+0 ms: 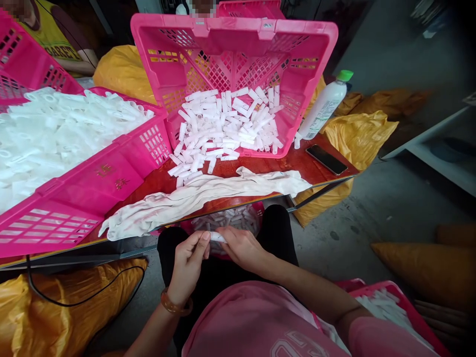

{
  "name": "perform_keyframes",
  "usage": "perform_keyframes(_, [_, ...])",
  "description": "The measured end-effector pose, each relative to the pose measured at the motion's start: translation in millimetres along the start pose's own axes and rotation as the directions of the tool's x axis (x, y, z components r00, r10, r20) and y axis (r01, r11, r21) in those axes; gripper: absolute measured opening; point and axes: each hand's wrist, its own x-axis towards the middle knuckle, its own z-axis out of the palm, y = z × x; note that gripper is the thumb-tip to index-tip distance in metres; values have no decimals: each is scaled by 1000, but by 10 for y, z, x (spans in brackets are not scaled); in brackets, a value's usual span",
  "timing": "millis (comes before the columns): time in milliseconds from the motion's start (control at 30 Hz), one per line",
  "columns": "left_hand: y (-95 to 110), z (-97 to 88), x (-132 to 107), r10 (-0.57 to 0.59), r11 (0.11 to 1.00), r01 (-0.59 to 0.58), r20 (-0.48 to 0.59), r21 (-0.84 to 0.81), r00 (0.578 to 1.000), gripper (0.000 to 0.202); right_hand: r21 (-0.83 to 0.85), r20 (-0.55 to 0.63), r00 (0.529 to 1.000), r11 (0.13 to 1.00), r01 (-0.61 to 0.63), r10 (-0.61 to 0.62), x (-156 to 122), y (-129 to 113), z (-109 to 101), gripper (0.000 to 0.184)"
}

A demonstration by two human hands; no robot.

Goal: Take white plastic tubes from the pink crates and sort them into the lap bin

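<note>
My left hand (188,265) and my right hand (241,248) together hold a short white plastic tube (217,237) above my lap. Below them, a pink basket (223,214) in my lap holds many similar tubes, partly hidden by my hands. Further forward, a large pink plastic crate (234,42) leans tilted on the wooden table (297,161), with a pile of loose white tubes (223,124) spilling toward its lower edge. A crumpled off-white cloth (201,196) lies along the table's near edge, just beyond my hands.
A second pink crate (92,183) to the left brims with white plastic pieces. A smartphone (326,159) and a white bottle with a green cap (323,106) lie on the right. Yellow sacks (357,139) surround the table. A co-worker's arm (76,62) shows at the upper left.
</note>
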Motion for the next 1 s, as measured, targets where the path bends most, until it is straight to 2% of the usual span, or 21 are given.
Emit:
perform_keyframes(67, [-5, 35, -21, -51, 996, 49, -18, -71, 999, 40, -82, -14, 1000, 997, -9, 8, -9, -10, 28, 28])
perform_keyframes(133, [-6, 60, -45, -57, 996, 54, -38, -69, 998, 41, -86, -17, 1000, 996, -25, 23, -8, -8, 7, 28])
perform_keyframes(167, [-13, 65, -59, -36, 999, 35, -44, -28, 998, 40, -25, 1, 1000, 999, -28, 28, -6, 3, -21, 27])
perform_keyframes(233, [-56, 61, -86, 39, 995, -36, -23, 96, 999, 41, 208, 87, 996, 977, -42, 24, -5, 49, -91, 22])
perform_keyframes(300, [-140, 37, -107, 104, 976, -117, 78, 185, 991, 34, 451, 217, 976, 888, -87, -15, -15, 123, -148, 19])
perform_keyframes(367, [-245, 3, -111, 137, 957, -186, 216, 225, 967, 19, 549, 323, 945, 824, -139, -56, -40, 201, -162, 21])
perform_keyframes(433, [-331, -33, -91, 135, 946, -214, 306, 242, 942, 15, 497, 341, 940, 854, -156, -27, -70, 251, -135, 22])
perform_keyframes(533, [-355, -75, -26, 112, 942, -204, 323, 268, 940, 19, 425, 303, 953, 890, -163, 29, -84, 258, -105, 25])
perform_keyframes(667, [-214, -99, 45, 119, 925, -237, 363, 299, 924, 20, 526, 357, 928, 843, -110, -102, 6, 250, -239, 28])
perform_keyframes(767, [-124, -103, 55, 98, 917, -249, 429, 312, 898, 19, 418, 425, 896, 906, -65, -132, 101, 275, -367, 23])
perform_keyframes(867, [-100, -107, 44, 62, 912, -243, 475, 332, 878, 21, 308, 476, 870, 951, -26, -130, 153, 297, -376, 13])
perform_keyframes(933, [-93, -112, 30, 58, 910, -254, 504, 329, 862, 21, 294, 461, 882, 954, -52, -94, 157, 306, -319, 8])
perform_keyframes(1000, [-79, -121, 20, 70, 909, -270, 524, 316, 849, 20, 363, 434, 900, 922, -137, -37, 143, 313, -254, 9])
